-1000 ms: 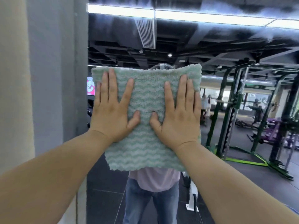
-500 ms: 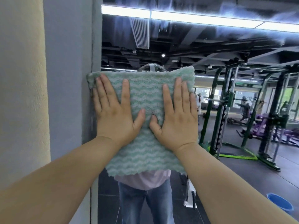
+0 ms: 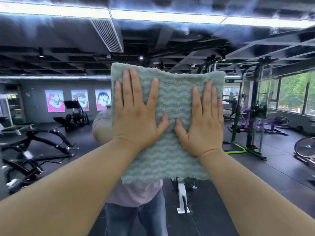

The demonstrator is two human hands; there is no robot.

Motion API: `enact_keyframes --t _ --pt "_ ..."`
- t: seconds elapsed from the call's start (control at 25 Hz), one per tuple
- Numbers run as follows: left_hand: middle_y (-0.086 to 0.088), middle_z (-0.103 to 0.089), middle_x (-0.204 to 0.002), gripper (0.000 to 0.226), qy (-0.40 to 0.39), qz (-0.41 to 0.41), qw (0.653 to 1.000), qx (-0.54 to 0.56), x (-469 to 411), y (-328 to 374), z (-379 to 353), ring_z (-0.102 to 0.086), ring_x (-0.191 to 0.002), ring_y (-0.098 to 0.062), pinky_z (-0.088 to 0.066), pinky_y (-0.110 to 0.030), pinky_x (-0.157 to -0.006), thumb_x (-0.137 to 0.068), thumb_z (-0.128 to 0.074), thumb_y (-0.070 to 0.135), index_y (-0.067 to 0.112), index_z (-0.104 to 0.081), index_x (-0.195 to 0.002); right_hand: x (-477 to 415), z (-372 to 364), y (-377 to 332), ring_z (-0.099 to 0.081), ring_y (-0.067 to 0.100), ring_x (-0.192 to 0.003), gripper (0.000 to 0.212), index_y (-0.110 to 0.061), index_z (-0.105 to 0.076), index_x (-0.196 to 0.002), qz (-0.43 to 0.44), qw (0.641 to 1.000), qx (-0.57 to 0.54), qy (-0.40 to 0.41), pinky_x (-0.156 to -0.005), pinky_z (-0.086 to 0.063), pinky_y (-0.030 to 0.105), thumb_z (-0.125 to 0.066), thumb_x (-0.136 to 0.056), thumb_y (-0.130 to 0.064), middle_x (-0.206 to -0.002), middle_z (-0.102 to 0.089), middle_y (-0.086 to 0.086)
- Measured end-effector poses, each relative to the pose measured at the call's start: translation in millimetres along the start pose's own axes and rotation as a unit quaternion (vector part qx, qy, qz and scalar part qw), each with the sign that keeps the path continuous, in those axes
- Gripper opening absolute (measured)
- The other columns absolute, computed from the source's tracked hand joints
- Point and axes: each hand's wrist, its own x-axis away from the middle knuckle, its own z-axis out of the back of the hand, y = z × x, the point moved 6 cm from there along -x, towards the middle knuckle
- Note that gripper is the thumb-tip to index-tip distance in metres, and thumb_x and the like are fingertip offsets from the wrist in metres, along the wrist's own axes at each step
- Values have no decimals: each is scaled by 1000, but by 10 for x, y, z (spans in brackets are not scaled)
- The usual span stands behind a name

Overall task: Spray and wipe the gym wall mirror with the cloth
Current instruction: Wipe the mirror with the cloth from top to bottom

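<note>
A mint-green cloth (image 3: 172, 92) with a wavy weave lies spread flat against the wall mirror (image 3: 51, 53), which fills the whole view. My left hand (image 3: 136, 114) presses on the cloth's left half with straight, spread fingers. My right hand (image 3: 202, 120) presses flat on its right half, thumb tips almost touching. The cloth hides most of my reflection; only a pale shirt and jeans (image 3: 136, 210) show below it. No spray bottle is in view.
The mirror reflects the gym behind me: black benches and machines (image 3: 35, 150) at left, a green rack (image 3: 247, 116) at right, three cartoon posters (image 3: 80, 99) on the far wall, windows (image 3: 293, 92) at far right, and ceiling light strips (image 3: 153, 16).
Both hands have slid the cloth to the right across the mirror, away from its left edge. The grey wall at the left has left the view.
</note>
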Motion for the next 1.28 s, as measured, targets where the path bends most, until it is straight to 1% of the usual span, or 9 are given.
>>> enact_keyframes --t 0.2,0.32,0.44,0.56,0.68,0.8,0.92,1.08,1.28 --pt "-36 -10 -154 83 -1 -63 998 19 -229 1250 -240 -9 -144 -47 -4 -56 -118 -84 -38 55 10 -22 -152 254 121 1225 2 29 -149 84 -10 -9 -154 -61 998 5 -16 -121 -2 43 -36 -86 -51 -160 -1 20" --pt "-35 -12 -154 82 4 -80 997 17 -189 1515 -315 -11 -144 -47 -5 -54 -118 -84 -38 54 10 -24 -152 414 119 1472 6 28 -148 83 -9 -7 -154 -81 996 9 -21 -121 2 41 -36 -88 -50 -160 2 21" --pt "-34 -13 -154 80 12 -108 994 15 -161 1431 -299 -12 -145 -45 -6 -52 -119 -85 -38 53 12 -25 -152 391 102 1371 5 35 -148 84 -5 -6 -154 -101 995 0 -24 -121 3 44 -34 -88 -48 -159 3 25" --pt "-32 -12 -155 78 15 -106 994 13 -73 1097 -245 -12 -145 -43 -7 -51 -119 -86 -37 52 13 -25 -153 320 76 1029 4 38 -147 85 -2 -7 -153 -89 996 -4 -29 -120 0 48 -33 -87 -50 -158 2 28" --pt "-32 -11 -155 79 12 -90 996 3 87 569 -159 -11 -146 -43 -6 -50 -120 -86 -37 53 14 -23 -153 253 16 484 2 39 -147 86 -1 -9 -153 -70 997 -6 -31 -120 -3 50 -35 -87 -49 -157 0 29" --pt "-31 -9 -156 80 9 -68 998 -11 217 -90 -50 -10 -146 -42 -6 -50 -120 -86 -39 53 15 -21 -154 153 -66 -161 1 39 -147 86 -1 -11 -153 -34 999 -2 -37 -120 -2 49 -37 -86 -50 -157 0 29" --pt "-27 -12 -157 79 1 -91 996 -3 280 -515 43 -12 -146 -39 -8 -50 -120 -85 -40 53 18 -20 -153 143 -98 -507 3 35 -148 87 -4 -8 -154 -51 998 -6 -41 -120 -1 46 -36 -86 -52 -158 1 26" --pt "-26 -12 -158 79 3 -118 993 7 143 -393 28 -12 -147 -39 -9 -51 -119 -83 -39 53 19 -24 -153 212 -83 -360 7 28 -149 86 -10 -3 -155 -82 995 -2 -55 -121 0 40 -32 -88 -55 -161 5 19" --pt "-25 -10 -158 77 19 -158 987 10 -583 257 15 -10 -147 -37 -7 -50 -120 -85 -31 57 20 -25 -153 -165 93 399 15 24 -148 87 -13 3 -154 -121 991 9 -51 -121 5 38 -21 -87 -63 -161 13 15"
